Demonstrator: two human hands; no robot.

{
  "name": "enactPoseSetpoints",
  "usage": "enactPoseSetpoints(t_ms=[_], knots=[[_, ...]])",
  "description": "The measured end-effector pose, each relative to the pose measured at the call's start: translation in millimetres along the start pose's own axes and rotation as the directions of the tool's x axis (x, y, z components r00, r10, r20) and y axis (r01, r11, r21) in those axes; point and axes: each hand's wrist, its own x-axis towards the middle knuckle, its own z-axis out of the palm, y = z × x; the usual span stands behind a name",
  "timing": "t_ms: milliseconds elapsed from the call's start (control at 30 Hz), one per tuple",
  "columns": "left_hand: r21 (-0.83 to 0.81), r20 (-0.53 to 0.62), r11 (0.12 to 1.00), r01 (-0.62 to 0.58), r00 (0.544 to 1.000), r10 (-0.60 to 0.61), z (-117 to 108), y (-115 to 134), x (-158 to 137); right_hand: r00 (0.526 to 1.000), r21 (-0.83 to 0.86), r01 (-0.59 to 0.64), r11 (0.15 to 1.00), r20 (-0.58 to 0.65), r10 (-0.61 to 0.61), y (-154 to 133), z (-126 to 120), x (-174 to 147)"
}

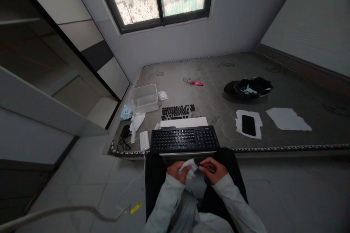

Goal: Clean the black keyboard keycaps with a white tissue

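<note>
My left hand (177,172) is closed round a crumpled white tissue (191,165), held above my lap. Close beside it on the right, my right hand (214,170) has its fingers pinched together at the tissue's edge. A small dark bit seems to sit at those fingertips, too small to name. Just beyond both hands lies a black keyboard (184,139), its near edge by my knees. Behind it are a white strip-like board (188,121) and rows of loose black keycaps (177,111) laid out on the grey mattress.
A clear plastic box (144,98), blue packet (126,112), white power strip (144,141) and black cable (125,134) are at the left. Rightward lie a black phone (248,125) on white paper, another paper sheet (288,119) and a black bag (247,88). A red wrapper (195,83) lies farther back.
</note>
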Motion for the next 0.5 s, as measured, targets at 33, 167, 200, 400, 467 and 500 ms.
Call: enactPoseSetpoints(t_ms=[33, 167, 200, 400, 467, 500], knots=[[-0.055, -0.056, 0.997, 0.048, 0.997, -0.051, 0.7, -4.6, 3.0, 0.999, 0.058, -0.022, 0.998, -0.028, 0.023, 5.2, 1.1, 3.5], [-0.219, -0.177, 0.965, 0.145, 0.966, -0.186, 2.2, -22.2, 13.2, 0.99, 0.193, -0.106, 0.976, -0.072, 0.121, 27.7, 2.8, 26.3], [-0.237, -0.181, 0.958, 0.159, 0.962, -0.205, 2.6, -26.3, 14.7, 0.988, 0.164, -0.119, 0.979, -0.073, 0.133, 32.4, 2.6, 34.4], [-0.244, -0.111, 0.937, 0.252, 0.952, -0.285, 8.1, -52.5, 15.3, 0.985, -0.041, -0.12, 0.992, -0.13, 0.114, 46.7, 3.6, 88.0], [-0.279, -0.07, 0.916, 0.29, 0.945, -0.32, 9.9, -60.2, 14.8, 0.981, -0.082, -0.137, 0.987, -0.15, 0.123, 48.7, 7.0, 101.0], [-0.311, -0.037, 0.896, 0.315, 0.939, -0.343, 10.5, -63.3, 14.6, 0.979, -0.094, -0.146, 0.985, -0.154, 0.131, 49.8, 9.0, 105.8]])
